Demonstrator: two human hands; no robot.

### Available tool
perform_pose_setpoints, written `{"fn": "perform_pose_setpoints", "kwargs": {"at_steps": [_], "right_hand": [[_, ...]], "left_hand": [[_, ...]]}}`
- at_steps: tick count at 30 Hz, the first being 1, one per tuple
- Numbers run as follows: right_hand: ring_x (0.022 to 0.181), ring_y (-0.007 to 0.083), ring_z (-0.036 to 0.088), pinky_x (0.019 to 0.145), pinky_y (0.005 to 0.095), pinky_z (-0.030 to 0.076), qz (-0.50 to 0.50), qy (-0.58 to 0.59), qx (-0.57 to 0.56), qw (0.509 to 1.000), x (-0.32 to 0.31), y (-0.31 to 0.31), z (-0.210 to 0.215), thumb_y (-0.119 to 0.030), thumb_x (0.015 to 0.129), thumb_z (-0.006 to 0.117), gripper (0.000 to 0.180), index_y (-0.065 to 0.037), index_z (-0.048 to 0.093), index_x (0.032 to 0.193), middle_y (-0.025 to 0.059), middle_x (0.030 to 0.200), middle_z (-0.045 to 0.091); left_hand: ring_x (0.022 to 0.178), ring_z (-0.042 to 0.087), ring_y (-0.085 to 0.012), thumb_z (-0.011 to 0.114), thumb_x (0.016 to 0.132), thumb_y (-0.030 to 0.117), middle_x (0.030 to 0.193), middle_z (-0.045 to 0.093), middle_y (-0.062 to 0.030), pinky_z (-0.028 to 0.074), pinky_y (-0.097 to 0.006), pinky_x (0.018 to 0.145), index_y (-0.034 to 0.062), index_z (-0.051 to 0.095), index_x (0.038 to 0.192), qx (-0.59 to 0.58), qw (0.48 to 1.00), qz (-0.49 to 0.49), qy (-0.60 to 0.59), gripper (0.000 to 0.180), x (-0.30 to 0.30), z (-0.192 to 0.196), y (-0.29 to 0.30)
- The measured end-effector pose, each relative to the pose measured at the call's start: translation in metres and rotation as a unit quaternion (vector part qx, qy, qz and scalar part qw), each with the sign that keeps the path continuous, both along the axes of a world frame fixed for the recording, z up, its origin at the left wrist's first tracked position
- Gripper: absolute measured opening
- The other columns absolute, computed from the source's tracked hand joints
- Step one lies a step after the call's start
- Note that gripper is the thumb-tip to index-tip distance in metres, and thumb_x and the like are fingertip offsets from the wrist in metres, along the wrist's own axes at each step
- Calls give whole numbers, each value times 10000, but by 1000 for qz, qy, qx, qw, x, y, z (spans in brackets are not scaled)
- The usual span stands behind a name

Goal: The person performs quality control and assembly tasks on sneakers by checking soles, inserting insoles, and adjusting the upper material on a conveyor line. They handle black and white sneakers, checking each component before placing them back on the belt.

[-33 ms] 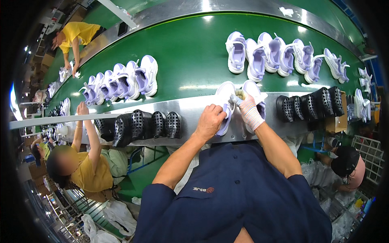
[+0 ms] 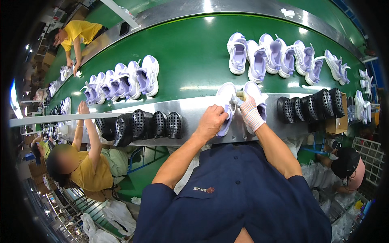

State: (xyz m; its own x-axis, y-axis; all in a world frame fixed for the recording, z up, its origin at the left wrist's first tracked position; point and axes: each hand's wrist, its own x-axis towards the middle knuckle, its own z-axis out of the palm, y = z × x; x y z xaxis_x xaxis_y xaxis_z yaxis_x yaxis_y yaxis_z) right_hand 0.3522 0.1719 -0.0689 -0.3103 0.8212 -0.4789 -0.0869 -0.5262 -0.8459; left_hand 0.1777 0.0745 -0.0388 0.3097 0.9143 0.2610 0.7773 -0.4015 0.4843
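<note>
Two white and lilac sneakers stand side by side at the steel table edge in front of me, a left sneaker (image 2: 225, 90) and a right sneaker (image 2: 252, 88), toes pointing away. My left hand (image 2: 211, 121) is bare, its fingers curled and pinched at the collar of the left sneaker. My right hand (image 2: 251, 112) wears a striped knit glove with pale coverings on its fingertips. It lies over the right sneaker and reaches left, thumb and fingers pinched together by the left sneaker's opening. What those fingertips hold is hidden.
Black perforated shoe-shaped forms (image 2: 144, 124) line the steel edge at left; more black forms (image 2: 310, 106) stand at right beside a cardboard box (image 2: 337, 124). Rows of sneakers (image 2: 121, 81) rest on the green belt (image 2: 190, 52). Co-workers sit or lean at both sides; a white bar (image 2: 52, 121) crosses at left.
The whole view has shifted very slightly. My hands and the sneakers keep their places. At the far left, the hands of the leaning person in yellow have moved a little.
</note>
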Motion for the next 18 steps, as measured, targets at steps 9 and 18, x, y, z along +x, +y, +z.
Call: {"fn": "perform_pose_setpoints", "kwargs": {"at_steps": [9,18], "right_hand": [[995,315,714,867,392,547,127,-355,381,844,54,-32,106,-184,924,727,349,25,667,1197,191,1074,730],[1078,437,628,929,463,515,171,-565,185,785,114,-48,-1,-282,840,753,478,-6,630,1211,248,1152,662]], "left_hand": [[941,573,-317,766,788,75,1011,576,-128,465,-441,817,41,642,1101,-56,994,63,-63,338,18,30,-58],[1044,602,-358,764,814,80,1082,623,-157,502,-440,843,37,632,1140,-151,985,55,-58,355,48,-17,-56]]}}
